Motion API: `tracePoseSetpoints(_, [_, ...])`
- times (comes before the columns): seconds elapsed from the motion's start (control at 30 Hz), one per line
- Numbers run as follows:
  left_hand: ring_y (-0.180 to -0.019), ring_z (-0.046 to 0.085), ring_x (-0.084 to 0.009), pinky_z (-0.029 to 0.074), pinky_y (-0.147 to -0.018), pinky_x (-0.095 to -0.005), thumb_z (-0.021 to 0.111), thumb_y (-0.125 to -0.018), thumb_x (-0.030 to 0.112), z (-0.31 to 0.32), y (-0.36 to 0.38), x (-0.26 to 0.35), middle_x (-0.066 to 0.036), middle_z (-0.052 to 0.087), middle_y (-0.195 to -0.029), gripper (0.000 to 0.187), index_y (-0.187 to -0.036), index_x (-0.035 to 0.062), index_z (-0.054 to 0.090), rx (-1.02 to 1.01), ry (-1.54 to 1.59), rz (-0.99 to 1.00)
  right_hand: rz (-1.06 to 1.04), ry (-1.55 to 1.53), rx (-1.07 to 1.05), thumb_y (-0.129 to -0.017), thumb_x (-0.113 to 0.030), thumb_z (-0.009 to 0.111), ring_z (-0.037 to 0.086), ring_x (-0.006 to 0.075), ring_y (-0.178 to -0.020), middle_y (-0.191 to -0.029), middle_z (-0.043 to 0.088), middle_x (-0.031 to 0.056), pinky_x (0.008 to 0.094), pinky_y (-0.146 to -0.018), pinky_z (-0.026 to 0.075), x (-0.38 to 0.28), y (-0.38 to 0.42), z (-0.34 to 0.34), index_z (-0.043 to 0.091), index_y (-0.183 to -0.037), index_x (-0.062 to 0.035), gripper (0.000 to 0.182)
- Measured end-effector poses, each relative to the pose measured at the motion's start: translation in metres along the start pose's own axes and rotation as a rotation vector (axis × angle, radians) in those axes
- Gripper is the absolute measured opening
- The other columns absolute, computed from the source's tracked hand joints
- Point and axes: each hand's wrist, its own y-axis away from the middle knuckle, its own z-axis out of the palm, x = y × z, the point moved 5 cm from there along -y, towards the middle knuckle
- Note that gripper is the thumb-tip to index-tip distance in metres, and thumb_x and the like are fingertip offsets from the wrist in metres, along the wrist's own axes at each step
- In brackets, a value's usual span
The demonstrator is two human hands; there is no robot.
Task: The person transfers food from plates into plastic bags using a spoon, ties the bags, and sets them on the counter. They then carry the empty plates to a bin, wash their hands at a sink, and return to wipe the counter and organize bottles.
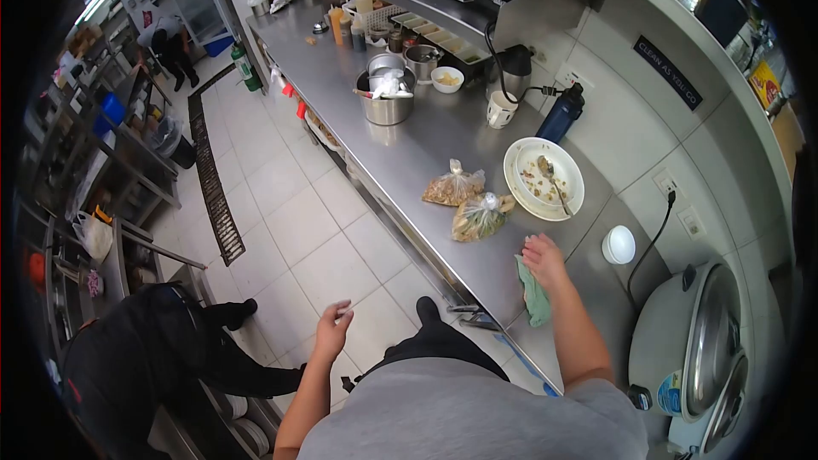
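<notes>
My right hand (544, 259) is low over the steel counter, gripping a green cloth (534, 294) that trails toward me along the surface. Just beyond it lie two knotted clear plastic bags of food: one (481, 220) with some green in it, the other (452, 187) brownish. A white plate (518, 192) to the right of the bags carries a white bowl with food scraps and a spoon (558, 187). Off the counter's edge, above the floor, my left hand (335, 325) hangs with loosely curved fingers apart, holding nothing.
A small white cup (619, 244) stands near a large rice cooker (682, 349). Farther along are a dark blue bottle (561, 112), a mug (501, 109) and a steel pot (388, 106). A person in black (145, 366) bends at lower left; another (166, 38) is far back.
</notes>
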Motion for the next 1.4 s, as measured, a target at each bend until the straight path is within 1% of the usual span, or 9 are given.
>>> tracePoseSetpoints(0.17, [-0.092,0.06,-0.0341,0.047,-0.083,-0.0395,0.051,-0.088,0.035,-0.012,0.042,-0.27,-0.022,0.064,-0.097,0.037,-0.102,0.0035,0.063,-0.404,-0.839,-0.557,0.026,-0.466,-0.012,-0.086,-0.012,0.053,0.053,0.0336,-0.107,-0.115,0.052,0.0184,0.0434,-0.093,0.045,0.008,-0.09,-0.018,0.044,-0.118,0.0048,0.037])
tracePoseSetpoints(0.3, [-0.092,0.061,-0.0345,0.047,-0.082,-0.0398,0.051,-0.088,0.034,-0.061,0.143,-0.289,-0.022,0.063,-0.097,0.035,-0.102,0.0039,0.063,-0.603,-0.808,-0.827,-0.04,-0.529,-0.014,-0.084,-0.003,0.048,0.054,0.0336,-0.104,-0.109,0.055,0.0186,0.044,-0.093,0.045,-0.005,-0.114,-0.01,0.048,-0.108,0.0039,0.025])
tracePoseSetpoints(0.6, [-0.09,0.061,-0.0353,0.048,-0.08,-0.0404,0.05,-0.088,0.031,-0.025,0.01,-0.201,-0.022,0.063,-0.098,0.032,-0.101,0.0048,0.063,-0.695,-0.829,-0.346,0.048,-0.613,0.003,-0.082,0.001,0.051,0.059,0.0294,-0.093,-0.104,0.059,0.0161,0.0411,-0.086,0.051,-0.007,-0.109,0.004,0.048,-0.11,0.004,0.028])
tracePoseSetpoints(0.73, [-0.091,0.061,-0.0352,0.048,-0.08,-0.0404,0.052,-0.087,0.029,-0.026,-0.127,-0.133,-0.019,0.065,-0.096,0.032,-0.104,0.0048,0.062,-0.102,-0.776,-0.124,0.15,-0.246,-0.134,-0.083,-0.009,0.056,0.062,0.0279,-0.085,-0.094,0.062,0.0144,0.0388,-0.078,0.052,-0.02,-0.069,0.032,0.055,-0.106,0.0031,0.026])
tracePoseSetpoints(0.97, [-0.087,0.059,-0.0162,0.048,-0.07,-0.0289,0.061,-0.085,0.015,0.073,-0.293,0.218,-0.011,0.06,-0.103,0.027,-0.11,0.0035,0.06,-0.323,-0.092,0.389,-0.532,1.152,0.446,-0.085,-0.023,0.056,0.051,0.0334,-0.11,-0.12,0.054,0.0146,0.0463,-0.094,0.039,-0.041,0.027,0.022,0.057,-0.116,-0.0101,0.034])
tracePoseSetpoints(1.03, [-0.098,0.058,-0.03,0.049,-0.08,-0.0375,0.062,-0.082,0.015,0.119,-0.326,0.288,-0.016,0.053,-0.113,0.042,-0.121,0.0068,0.051,-0.465,-0.243,0.629,-0.585,1.397,0.575,-0.083,-0.024,0.057,0.043,0.0354,-0.119,-0.128,0.048,0.0141,0.0502,-0.1,0.031,0.001,0.039,0.016,0.053,-0.123,-0.013,0.042])
tracePoseSetpoints(1.1, [-0.096,0.055,-0.0232,0.047,-0.079,-0.0332,0.067,-0.079,0.018,0.171,-0.39,0.313,-0.015,0.048,-0.118,0.055,-0.128,0.0083,0.044,-0.326,-0.251,0.773,-0.491,1.436,0.649,-0.081,-0.024,0.059,0.035,0.0364,-0.126,-0.135,0.042,0.0139,0.0527,-0.105,0.023,0.032,0.051,0.018,0.048,-0.129,-0.0139,0.05])
tracePoseSetpoints(1.17, [-0.106,0.051,-0.0376,0.043,-0.09,-0.0431,0.064,-0.081,0.018,0.205,-0.438,0.352,-0.023,0.041,-0.126,0.068,-0.138,0.0077,0.029,-0.179,-0.236,0.649,-0.461,1.47,0.697,-0.082,-0.022,0.056,0.038,0.0361,-0.124,-0.136,0.042,0.0135,0.0509,-0.103,0.027,0.032,0.045,0.018,0.044,-0.132,-0.0132,0.052])
tracePoseSetpoints(1.4, [-0.098,0.053,-0.0391,0.044,-0.086,-0.0422,0.064,-0.081,0.014,0.284,-0.618,0.286,-0.023,0.053,-0.112,0.031,-0.108,-0.0008,0.058,0.184,-0.731,0.94,-0.427,1.457,0.755,-0.083,-0.024,0.053,0.04,0.0329,-0.123,-0.135,0.043,0.0127,0.0493,-0.102,0.029,0.031,0.041,0.017,0.043,-0.13,-0.0131,0.049])
